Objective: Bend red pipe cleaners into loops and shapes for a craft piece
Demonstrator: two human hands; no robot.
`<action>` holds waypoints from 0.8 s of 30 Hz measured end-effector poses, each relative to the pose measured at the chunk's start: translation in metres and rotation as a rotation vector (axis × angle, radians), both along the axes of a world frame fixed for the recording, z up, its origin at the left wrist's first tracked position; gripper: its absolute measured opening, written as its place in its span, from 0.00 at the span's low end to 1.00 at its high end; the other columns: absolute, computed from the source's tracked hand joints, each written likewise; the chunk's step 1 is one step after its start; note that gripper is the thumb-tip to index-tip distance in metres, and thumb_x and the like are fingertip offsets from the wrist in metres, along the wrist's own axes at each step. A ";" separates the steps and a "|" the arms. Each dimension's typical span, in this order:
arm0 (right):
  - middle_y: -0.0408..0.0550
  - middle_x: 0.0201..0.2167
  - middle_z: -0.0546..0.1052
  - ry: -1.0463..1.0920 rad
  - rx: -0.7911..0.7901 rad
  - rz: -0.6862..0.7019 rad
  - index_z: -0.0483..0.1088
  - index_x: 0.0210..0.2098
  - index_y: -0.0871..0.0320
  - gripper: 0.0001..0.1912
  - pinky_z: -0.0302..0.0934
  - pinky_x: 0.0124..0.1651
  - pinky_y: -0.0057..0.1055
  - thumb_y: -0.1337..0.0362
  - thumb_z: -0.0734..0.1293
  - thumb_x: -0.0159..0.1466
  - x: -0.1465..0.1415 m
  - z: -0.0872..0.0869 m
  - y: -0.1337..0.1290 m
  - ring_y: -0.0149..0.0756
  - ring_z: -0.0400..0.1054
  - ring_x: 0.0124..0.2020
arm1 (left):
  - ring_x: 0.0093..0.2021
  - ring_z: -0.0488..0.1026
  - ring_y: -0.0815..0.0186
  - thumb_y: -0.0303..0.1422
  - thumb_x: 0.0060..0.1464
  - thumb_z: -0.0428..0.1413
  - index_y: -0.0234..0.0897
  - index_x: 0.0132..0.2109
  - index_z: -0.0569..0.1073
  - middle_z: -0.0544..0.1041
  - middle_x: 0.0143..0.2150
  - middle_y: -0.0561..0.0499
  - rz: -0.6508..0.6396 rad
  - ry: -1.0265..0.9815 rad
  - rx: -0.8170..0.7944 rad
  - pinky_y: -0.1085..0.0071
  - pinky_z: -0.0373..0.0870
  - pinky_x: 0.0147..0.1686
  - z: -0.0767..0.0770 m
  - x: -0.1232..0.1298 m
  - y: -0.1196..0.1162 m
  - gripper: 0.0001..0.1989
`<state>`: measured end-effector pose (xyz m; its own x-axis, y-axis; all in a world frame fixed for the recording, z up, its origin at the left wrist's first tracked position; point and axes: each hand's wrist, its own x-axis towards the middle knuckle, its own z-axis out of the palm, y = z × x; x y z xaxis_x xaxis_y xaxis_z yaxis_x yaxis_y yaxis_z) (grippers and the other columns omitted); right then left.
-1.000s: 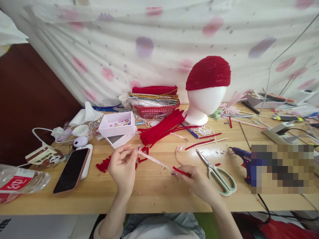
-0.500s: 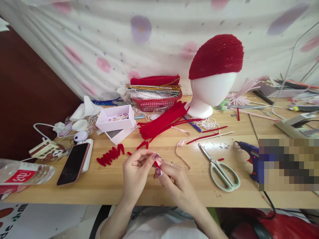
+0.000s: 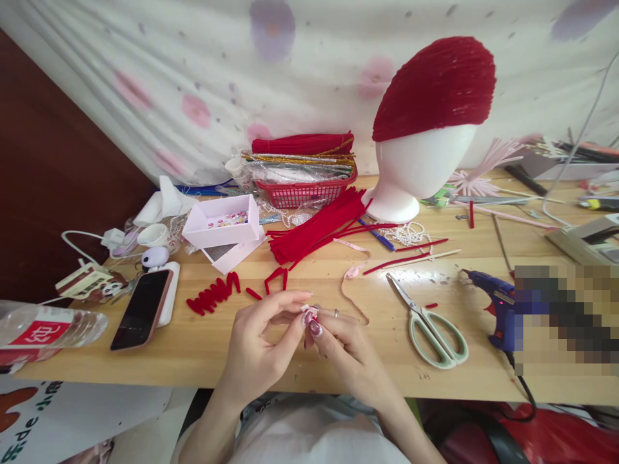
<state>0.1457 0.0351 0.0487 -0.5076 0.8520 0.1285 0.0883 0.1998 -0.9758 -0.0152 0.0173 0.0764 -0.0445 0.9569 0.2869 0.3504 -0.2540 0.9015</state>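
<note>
My left hand [image 3: 264, 341] and my right hand [image 3: 349, 348] meet above the front of the table, thumbs and fingertips pinched together. Between them is a short red pipe cleaner piece [image 3: 314, 316], mostly covered by the fingers. Just beyond my left hand lie a bent red pipe cleaner [image 3: 276, 278] and a row of small folded red pieces [image 3: 213, 295]. Farther back rests a thick bundle of red pipe cleaners [image 3: 316, 232]. Scissors [image 3: 428, 325] with pale green handles lie to the right of my right hand.
A white mannequin head [image 3: 418, 171] wearing a red cap [image 3: 440, 90] stands at the back. Behind the bundle is a red basket [image 3: 309, 193]. A blue glue gun [image 3: 493, 299] lies at right; a phone [image 3: 142, 309], white box [image 3: 222, 229] and water bottle [image 3: 82, 325] are at left.
The camera view has shifted a little. My fingertips have closed in around the red piece, so less of it shows; both hands stay together in nearly the same place.
</note>
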 end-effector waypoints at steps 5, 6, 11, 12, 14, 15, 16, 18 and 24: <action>0.40 0.24 0.66 0.029 -0.021 0.013 0.63 0.25 0.57 0.20 0.53 0.35 0.27 0.59 0.55 0.73 0.000 0.002 0.000 0.30 0.61 0.28 | 0.36 0.81 0.67 0.25 0.55 0.59 0.42 0.45 0.77 0.82 0.39 0.51 -0.008 0.015 0.014 0.75 0.80 0.39 0.002 0.001 0.001 0.11; 0.40 0.24 0.65 0.028 -0.022 0.016 0.63 0.25 0.57 0.20 0.53 0.35 0.27 0.59 0.55 0.73 0.000 0.002 0.000 0.30 0.61 0.28 | 0.36 0.81 0.67 0.26 0.55 0.59 0.42 0.45 0.78 0.82 0.38 0.51 -0.003 0.015 0.009 0.76 0.80 0.38 0.002 0.001 0.001 0.11; 0.43 0.27 0.67 0.007 0.012 -0.027 0.64 0.26 0.57 0.18 0.56 0.37 0.29 0.58 0.58 0.71 0.005 -0.001 0.001 0.33 0.63 0.31 | 0.33 0.80 0.68 0.27 0.54 0.59 0.39 0.43 0.78 0.81 0.33 0.51 0.023 -0.094 -0.070 0.76 0.79 0.34 0.005 0.002 0.004 0.09; 0.45 0.31 0.69 0.012 0.019 -0.072 0.65 0.28 0.56 0.16 0.57 0.40 0.30 0.57 0.60 0.70 0.007 -0.002 0.002 0.35 0.64 0.35 | 0.32 0.80 0.67 0.28 0.53 0.60 0.38 0.42 0.78 0.80 0.32 0.51 0.036 -0.131 -0.089 0.76 0.79 0.33 0.007 0.001 0.007 0.08; 0.50 0.43 0.73 0.054 0.009 -0.137 0.69 0.31 0.56 0.13 0.58 0.48 0.34 0.55 0.63 0.68 0.011 -0.003 0.005 0.40 0.66 0.46 | 0.30 0.79 0.66 0.28 0.51 0.60 0.37 0.41 0.77 0.79 0.30 0.51 0.058 -0.184 -0.123 0.74 0.79 0.31 0.011 -0.001 0.014 0.08; 0.51 0.47 0.73 0.098 -0.016 -0.135 0.70 0.31 0.55 0.13 0.58 0.51 0.36 0.54 0.64 0.68 0.012 -0.004 0.006 0.43 0.65 0.50 | 0.29 0.79 0.66 0.29 0.51 0.60 0.36 0.41 0.77 0.78 0.30 0.52 0.054 -0.194 -0.140 0.74 0.79 0.30 0.014 -0.002 0.018 0.08; 0.51 0.49 0.74 0.158 -0.054 -0.111 0.71 0.31 0.55 0.14 0.58 0.53 0.38 0.53 0.64 0.67 0.013 -0.004 0.008 0.44 0.66 0.52 | 0.28 0.78 0.67 0.29 0.51 0.60 0.36 0.41 0.77 0.77 0.29 0.52 0.040 -0.195 -0.156 0.74 0.78 0.29 0.017 -0.003 0.023 0.08; 0.50 0.44 0.77 0.287 -0.163 -0.039 0.70 0.30 0.55 0.15 0.60 0.51 0.39 0.50 0.67 0.64 0.011 -0.005 0.012 0.43 0.69 0.48 | 0.28 0.78 0.68 0.29 0.51 0.60 0.37 0.41 0.77 0.76 0.28 0.53 -0.008 -0.170 -0.170 0.75 0.77 0.28 0.023 -0.004 0.033 0.09; 0.47 0.30 0.81 0.412 -0.365 -0.101 0.69 0.30 0.55 0.16 0.65 0.43 0.35 0.49 0.69 0.62 -0.003 -0.007 0.012 0.39 0.74 0.36 | 0.33 0.79 0.65 0.31 0.55 0.57 0.37 0.44 0.72 0.74 0.33 0.53 -0.093 -0.124 -0.129 0.72 0.79 0.33 0.033 0.000 0.048 0.09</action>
